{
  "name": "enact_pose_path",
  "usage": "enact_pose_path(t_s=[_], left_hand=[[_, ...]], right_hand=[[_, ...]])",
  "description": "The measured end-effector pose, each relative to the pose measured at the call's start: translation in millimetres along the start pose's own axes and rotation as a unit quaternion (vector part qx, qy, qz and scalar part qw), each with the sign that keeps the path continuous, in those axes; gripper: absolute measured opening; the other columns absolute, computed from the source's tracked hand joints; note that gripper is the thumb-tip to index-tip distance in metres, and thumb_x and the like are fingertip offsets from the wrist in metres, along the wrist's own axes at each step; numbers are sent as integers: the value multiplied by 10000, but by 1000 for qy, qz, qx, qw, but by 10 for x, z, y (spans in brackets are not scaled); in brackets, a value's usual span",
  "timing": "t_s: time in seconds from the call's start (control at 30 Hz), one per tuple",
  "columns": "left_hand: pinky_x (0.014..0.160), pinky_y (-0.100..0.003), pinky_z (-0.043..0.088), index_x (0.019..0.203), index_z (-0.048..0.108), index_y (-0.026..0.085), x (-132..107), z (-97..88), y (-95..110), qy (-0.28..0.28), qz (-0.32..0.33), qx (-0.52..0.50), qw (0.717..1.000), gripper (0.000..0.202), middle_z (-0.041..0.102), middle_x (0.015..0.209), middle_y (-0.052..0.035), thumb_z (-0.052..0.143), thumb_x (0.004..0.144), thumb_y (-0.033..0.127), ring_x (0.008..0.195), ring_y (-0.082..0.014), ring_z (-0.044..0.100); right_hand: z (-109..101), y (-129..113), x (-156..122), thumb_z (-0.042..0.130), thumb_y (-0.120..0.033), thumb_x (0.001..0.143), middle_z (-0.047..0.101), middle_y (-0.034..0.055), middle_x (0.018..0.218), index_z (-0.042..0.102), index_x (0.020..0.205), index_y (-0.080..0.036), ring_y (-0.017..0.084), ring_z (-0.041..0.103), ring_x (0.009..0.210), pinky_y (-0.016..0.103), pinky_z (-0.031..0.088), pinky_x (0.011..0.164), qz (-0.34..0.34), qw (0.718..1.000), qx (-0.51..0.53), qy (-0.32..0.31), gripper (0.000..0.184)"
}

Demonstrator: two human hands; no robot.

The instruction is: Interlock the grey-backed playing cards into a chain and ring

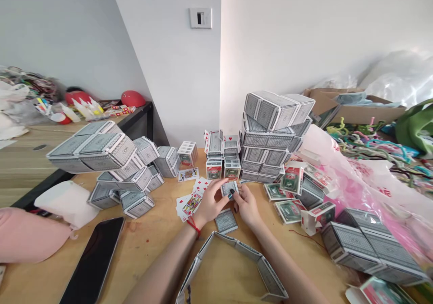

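Note:
Between my two hands is a playing card with its grey patterned back showing. My left hand grips its left side, thumb on the near edge. My right hand pinches the right side, its dark-nailed thumb on the card's face towards me. Just below them a grey-backed card lies on the table. Face-up cards, one a diamond court card, lie left of my left hand. Between my forearms stands an open ring of joined folded cards. Beyond my hands are small card packs.
Stacked blocks of folded cards rise at left and right. A black phone lies near the left front. Card boxes, a pink plastic bag and more card blocks crowd the right side.

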State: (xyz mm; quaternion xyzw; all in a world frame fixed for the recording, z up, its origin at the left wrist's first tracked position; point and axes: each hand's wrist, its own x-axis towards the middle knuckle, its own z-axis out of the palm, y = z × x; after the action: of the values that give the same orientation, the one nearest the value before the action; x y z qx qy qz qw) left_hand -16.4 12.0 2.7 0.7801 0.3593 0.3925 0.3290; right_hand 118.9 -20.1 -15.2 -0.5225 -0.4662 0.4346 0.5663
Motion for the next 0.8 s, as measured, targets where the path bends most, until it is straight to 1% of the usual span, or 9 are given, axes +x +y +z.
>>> enact_pose_path(t_s=[0.03,0.1,0.17,0.23,0.3,0.33,0.43,0.53,0.8], left_hand=[[894,-354,392,1165,451,202,6,12,-2,13,-22,-8,1000,379,523,1143,-77,479,789,237,1045,-188,488],[760,-314,429,1034,493,178,15,43,-17,20,-68,-1,997,246,583,951,-57,420,824,282,861,-164,543],[625,-273,409,861,500,171,14,72,-30,-3,-93,25,995,196,563,744,-17,376,841,322,676,-140,521],[552,-248,362,772,471,177,6,90,-29,-30,-91,48,994,218,514,648,8,354,846,345,590,-126,476],[519,-238,326,750,450,183,-4,101,-16,-44,-81,62,994,224,491,629,16,340,849,350,560,-119,452],[508,-236,314,745,444,184,-8,108,-10,-45,-80,68,993,223,484,623,18,334,851,348,550,-118,444],[501,-236,296,729,432,187,-15,140,-4,-27,-88,91,992,219,479,617,13,330,854,334,543,-119,442],[506,-237,294,718,436,185,-17,181,-18,2,-94,108,990,228,489,616,7,333,857,333,548,-120,450],[471,-218,258,599,415,175,-12,196,-18,41,-98,124,987,313,432,508,31,350,848,353,472,-89,383]], right_hand=[[3,-4,-4,473,-404,778,476,-71,476,458,884,-207,87,370,308,198,293,319,6,1000,11,-12,225],[13,-5,-18,436,-439,801,466,-79,460,422,882,-217,93,383,307,198,292,323,16,999,13,-34,237],[24,0,-32,398,-482,813,477,-71,448,410,849,-220,107,414,316,204,300,330,25,999,-8,-39,265],[30,2,-39,354,-518,820,461,-66,409,415,780,-217,115,416,310,210,291,329,35,998,-38,-32,310],[32,-1,-36,314,-536,826,423,-63,363,420,697,-212,117,396,302,215,279,334,31,997,-77,-8,364],[32,-3,-32,308,-538,825,426,-53,366,425,658,-208,117,401,318,217,283,348,17,995,-101,9,389],[37,1,-20,322,-527,823,516,-1,474,465,588,-186,123,458,429,222,322,426,-47,982,-177,56,437],[51,15,-20,298,-514,836,542,19,512,478,552,-180,127,469,463,222,311,449,-77,967,-234,65,474],[94,-12,-47,284,-479,853,436,0,384,394,439,-183,91,365,362,225,206,402,-106,938,-319,87,521]])
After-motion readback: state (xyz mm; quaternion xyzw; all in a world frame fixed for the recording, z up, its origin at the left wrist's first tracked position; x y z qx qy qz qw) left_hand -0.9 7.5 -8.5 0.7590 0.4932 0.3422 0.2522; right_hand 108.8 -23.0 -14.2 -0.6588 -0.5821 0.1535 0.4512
